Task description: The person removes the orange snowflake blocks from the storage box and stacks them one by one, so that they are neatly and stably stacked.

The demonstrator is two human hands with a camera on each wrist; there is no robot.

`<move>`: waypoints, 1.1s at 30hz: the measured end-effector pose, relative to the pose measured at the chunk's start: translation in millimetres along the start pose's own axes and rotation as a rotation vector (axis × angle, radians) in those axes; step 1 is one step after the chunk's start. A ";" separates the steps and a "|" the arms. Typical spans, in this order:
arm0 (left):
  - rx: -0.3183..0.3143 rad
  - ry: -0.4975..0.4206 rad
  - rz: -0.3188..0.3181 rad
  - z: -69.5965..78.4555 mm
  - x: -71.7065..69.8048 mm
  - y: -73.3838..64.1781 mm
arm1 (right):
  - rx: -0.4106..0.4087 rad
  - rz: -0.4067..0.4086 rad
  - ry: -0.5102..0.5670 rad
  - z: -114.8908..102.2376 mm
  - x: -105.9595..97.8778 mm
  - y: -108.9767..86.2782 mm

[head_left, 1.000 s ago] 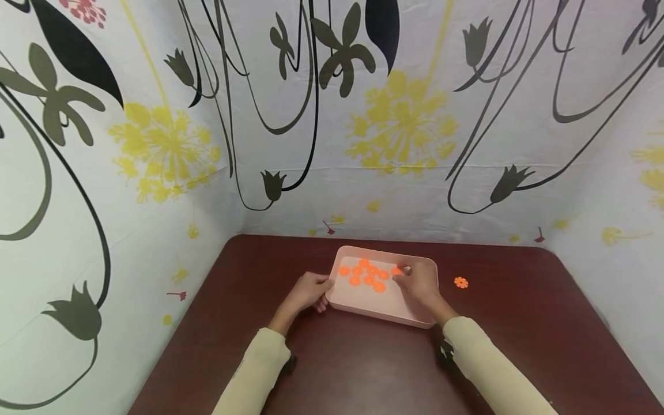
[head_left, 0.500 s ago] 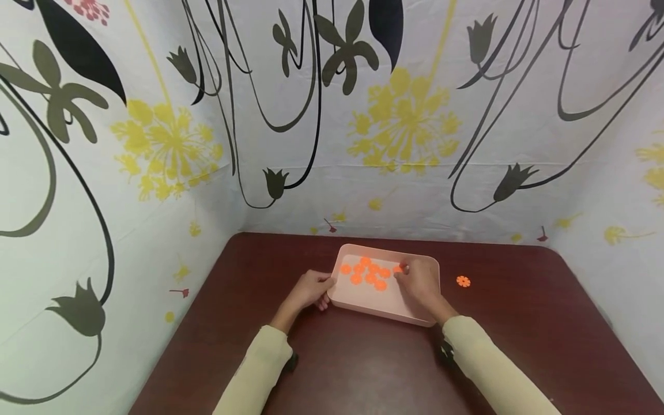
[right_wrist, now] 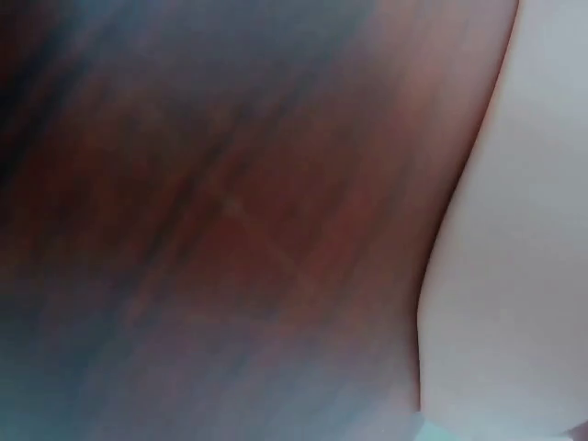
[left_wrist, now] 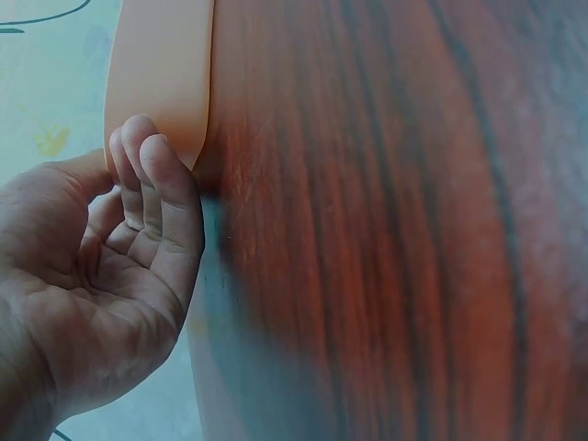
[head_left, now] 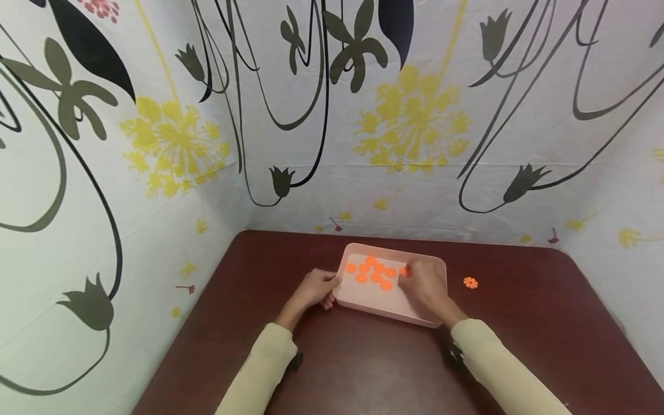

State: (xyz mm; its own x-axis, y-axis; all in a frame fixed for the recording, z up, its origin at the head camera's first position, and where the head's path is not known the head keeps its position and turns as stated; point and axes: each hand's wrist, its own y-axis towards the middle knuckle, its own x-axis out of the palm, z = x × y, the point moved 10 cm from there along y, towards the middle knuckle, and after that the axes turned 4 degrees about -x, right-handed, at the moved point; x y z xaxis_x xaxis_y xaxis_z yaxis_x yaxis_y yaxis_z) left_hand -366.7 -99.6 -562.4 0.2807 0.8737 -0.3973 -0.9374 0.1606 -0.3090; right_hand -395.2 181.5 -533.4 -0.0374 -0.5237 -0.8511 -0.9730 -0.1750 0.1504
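A shallow pale-pink tray (head_left: 396,298) lies on the table with several flat orange flower-shaped discs (head_left: 376,278) spread over its left half. My left hand (head_left: 315,286) grips the tray's left end. In the left wrist view, thumb and fingertips of that hand pinch the tray's wall (left_wrist: 165,64). Over the tray's right part, my right hand (head_left: 426,282) has its thumb and index finger on one orange disc (head_left: 403,271), seemingly pinching it; part of the disc is hidden. The right wrist view does not show the right hand's fingers.
One more orange disc (head_left: 470,282) lies on the dark red-brown wooden table (head_left: 353,369), right of the tray. A white floral-printed cloth (head_left: 321,190) rises behind the table and along both sides.
The whole scene has slid slightly right as the head view shifts. Both hands keep their places on the tray and the disc; the discs look unmoved.
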 end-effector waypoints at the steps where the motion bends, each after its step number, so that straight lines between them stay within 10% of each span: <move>1: 0.000 0.002 -0.001 0.7 0.9 0.3 | -0.002 0.003 -0.007 -0.6 -1.5 -1.0; 19: -0.014 0.036 0.019 0.8 2.6 1.9 | -0.001 0.056 -0.108 0.9 -60.2 -25.2; 33: -0.008 0.082 0.058 0.0 -1.3 -0.4 | 0.034 0.120 -0.122 42.1 -99.9 -49.3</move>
State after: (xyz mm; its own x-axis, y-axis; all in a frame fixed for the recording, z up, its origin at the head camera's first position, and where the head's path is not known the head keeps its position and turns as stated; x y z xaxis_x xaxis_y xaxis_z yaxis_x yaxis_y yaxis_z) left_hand -366.7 -100.8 -561.8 0.2422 0.8407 -0.4844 -0.9510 0.1067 -0.2903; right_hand -353.1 277.5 -477.0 -0.1790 -0.4340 -0.8830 -0.9669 -0.0881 0.2393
